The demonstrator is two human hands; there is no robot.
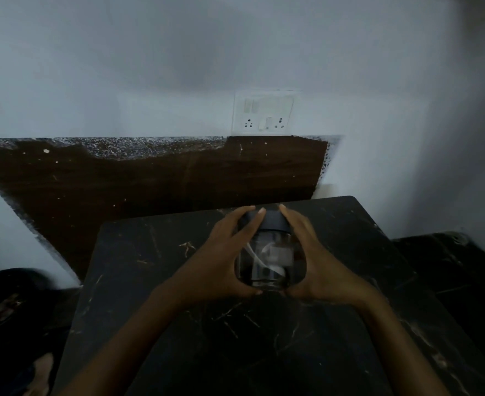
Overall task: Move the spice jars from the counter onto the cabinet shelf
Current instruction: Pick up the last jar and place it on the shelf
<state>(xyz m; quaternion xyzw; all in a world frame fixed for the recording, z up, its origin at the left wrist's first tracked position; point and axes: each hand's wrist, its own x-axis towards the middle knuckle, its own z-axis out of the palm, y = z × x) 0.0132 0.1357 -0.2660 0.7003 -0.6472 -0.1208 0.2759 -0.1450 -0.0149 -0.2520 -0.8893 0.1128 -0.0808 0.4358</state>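
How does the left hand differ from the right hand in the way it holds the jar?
The left hand lays two fingertips over the dark lid; the right hand shows only one beside it. The left hand wraps the left side of the jar, the right hand its right side. Both grip it.

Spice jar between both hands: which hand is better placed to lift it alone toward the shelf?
Probably left. The left hand wraps further round the spice jar, fingers over its lid, thumb under its base; the right hand lies flatter along its side. No shelf is in view.
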